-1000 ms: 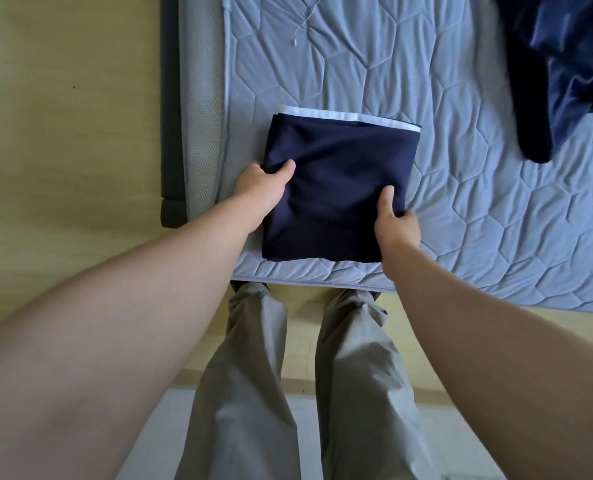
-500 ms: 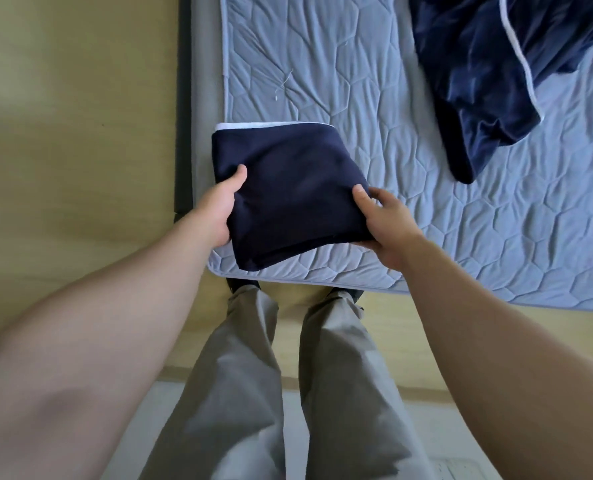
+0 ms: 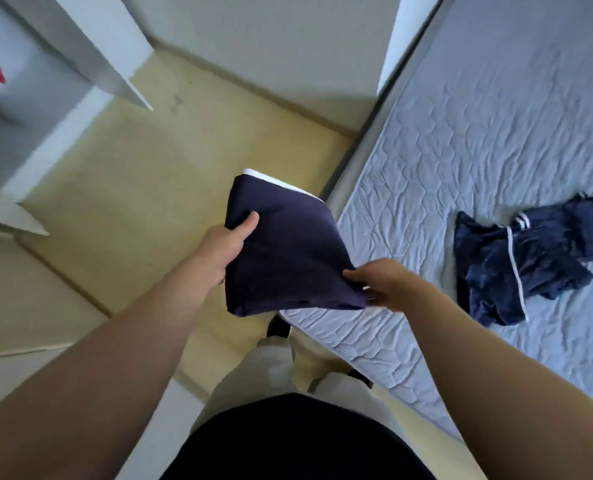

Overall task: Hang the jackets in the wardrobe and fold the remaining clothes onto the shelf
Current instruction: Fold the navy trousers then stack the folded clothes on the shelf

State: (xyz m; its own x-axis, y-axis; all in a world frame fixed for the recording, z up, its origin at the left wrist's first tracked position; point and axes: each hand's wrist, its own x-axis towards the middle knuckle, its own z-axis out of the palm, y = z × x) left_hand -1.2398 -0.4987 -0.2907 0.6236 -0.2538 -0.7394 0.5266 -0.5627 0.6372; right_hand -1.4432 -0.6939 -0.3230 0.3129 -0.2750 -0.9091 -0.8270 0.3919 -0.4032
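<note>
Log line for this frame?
folded navy garment: held in air | left hand: grips edge | right hand: pinches corner | crumpled navy clothes: on mattress

A pale grey-blue quilted mattress (image 3: 496, 133) fills the right side, its cover wrinkled. Beside it runs a light yellowish wooden floor (image 3: 184, 168), bounded by a plain white wall (image 3: 271, 39).

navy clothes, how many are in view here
2. One folded navy garment is held in the air by the left hand and right hand, beside the mattress. One crumpled navy garment with white stripes lies on that mattress. More may lie outside the frame.
</note>
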